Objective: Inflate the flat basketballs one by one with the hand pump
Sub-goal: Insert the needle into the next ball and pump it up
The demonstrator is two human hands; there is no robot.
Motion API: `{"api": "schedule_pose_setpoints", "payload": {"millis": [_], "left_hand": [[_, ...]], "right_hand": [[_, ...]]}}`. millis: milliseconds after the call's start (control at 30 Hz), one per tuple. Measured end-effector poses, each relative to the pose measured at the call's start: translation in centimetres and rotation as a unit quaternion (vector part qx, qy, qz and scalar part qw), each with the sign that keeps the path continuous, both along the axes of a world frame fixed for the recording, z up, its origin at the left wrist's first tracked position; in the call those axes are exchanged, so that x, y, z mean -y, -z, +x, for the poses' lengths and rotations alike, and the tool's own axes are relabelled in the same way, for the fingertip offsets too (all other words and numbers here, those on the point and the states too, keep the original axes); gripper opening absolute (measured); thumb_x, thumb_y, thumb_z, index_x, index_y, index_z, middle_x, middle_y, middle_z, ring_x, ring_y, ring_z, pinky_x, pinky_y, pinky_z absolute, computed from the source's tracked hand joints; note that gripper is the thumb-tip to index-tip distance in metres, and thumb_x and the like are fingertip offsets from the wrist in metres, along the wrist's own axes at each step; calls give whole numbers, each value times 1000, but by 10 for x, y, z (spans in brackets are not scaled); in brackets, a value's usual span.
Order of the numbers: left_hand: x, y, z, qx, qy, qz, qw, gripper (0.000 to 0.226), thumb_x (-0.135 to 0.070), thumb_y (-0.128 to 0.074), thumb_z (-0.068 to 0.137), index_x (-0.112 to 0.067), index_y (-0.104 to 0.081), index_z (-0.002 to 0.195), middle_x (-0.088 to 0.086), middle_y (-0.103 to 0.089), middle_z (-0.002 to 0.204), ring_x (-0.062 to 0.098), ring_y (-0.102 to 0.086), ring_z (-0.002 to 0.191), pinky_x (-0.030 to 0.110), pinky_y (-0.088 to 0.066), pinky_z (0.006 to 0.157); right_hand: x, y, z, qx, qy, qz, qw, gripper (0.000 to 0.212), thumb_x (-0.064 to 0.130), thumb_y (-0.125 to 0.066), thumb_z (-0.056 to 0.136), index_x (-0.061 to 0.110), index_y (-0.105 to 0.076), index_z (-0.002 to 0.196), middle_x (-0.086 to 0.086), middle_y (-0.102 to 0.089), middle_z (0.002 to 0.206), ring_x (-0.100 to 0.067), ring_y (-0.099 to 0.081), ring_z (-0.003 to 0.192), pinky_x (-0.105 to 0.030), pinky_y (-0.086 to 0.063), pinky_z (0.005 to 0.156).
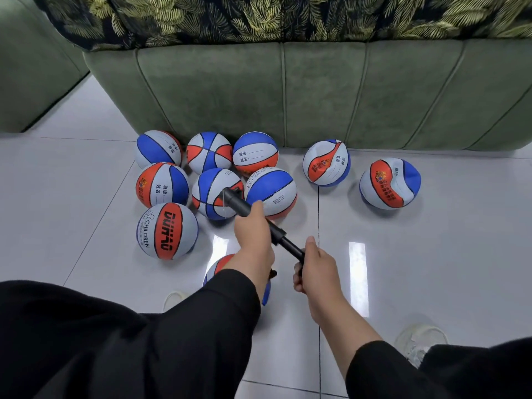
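A black hand pump [276,236] slants across the middle, its needle end up-left over the balls. My left hand [253,234] grips the pump's barrel. My right hand [315,269] grips its handle at the lower right, the rod partly drawn out. Several blue, orange and grey basketballs lie on the floor; the group at left [167,230] looks round. Two at right, a dented ball [326,164] and a sagging ball [390,184], look flat. Another ball [221,264] lies under my left forearm, mostly hidden.
A green sofa [316,93] with a leaf-print throw runs behind the balls. A second green seat [34,67] stands at far left. The floor is glossy white tile [431,254]. My white shoes [420,339] and dark trouser legs fill the bottom edge.
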State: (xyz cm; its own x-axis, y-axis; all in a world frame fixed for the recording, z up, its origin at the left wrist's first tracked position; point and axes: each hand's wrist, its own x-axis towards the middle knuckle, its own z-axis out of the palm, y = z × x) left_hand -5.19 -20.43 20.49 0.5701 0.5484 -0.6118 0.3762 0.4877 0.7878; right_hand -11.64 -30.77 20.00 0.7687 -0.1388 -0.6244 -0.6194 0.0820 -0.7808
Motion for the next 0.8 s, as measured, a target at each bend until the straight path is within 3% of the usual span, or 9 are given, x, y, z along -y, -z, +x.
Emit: {"api": "schedule_pose_setpoints", "payload": {"millis": [133,267,400,633,800], "left_hand": [[-2,-1,6,-16,17,-10,1000,25,-30,-67,96,-12,-59,111,6,-58,90,24,-57,79,42,-57,83],[19,4,-6,-16,9,7,1000,15,-24,-60,94,-12,-55,102,9,-54,77,28,-56,68,35,-49,62],[25,2,-14,-21,8,15,1000,16,-22,-58,93,-10,-57,103,10,-62,74,21,-56,60,27,-45,52],[-3,-4,4,-15,-40,15,999,14,-24,-61,95,-14,-58,105,7,-58,86,21,-54,71,31,-46,61],[-16,-1,12,-21,-36,17,999,8,-26,-59,96,-19,-55,98,7,-56,87,22,-55,74,35,-49,68]], "right_hand": [[-1,4,0,-1,-11,-27,1000,49,48,-32,108,9,-56,92,-8,-51,64,-20,-47,47,-33,-41,52],[-3,11,5,20,-32,-78,996,58,55,-23,107,10,-59,101,-13,-59,78,-25,-55,55,-36,-45,58],[-4,8,9,23,-46,-71,996,54,52,-25,108,9,-57,96,-13,-59,71,-26,-54,54,-36,-44,56],[-10,-1,12,23,-55,-54,997,45,42,-32,109,9,-60,98,-11,-57,65,-24,-51,50,-33,-42,51],[-8,11,9,29,-46,-98,994,51,57,-29,100,19,-61,95,-10,-66,75,-27,-58,66,-44,-50,68]]}}
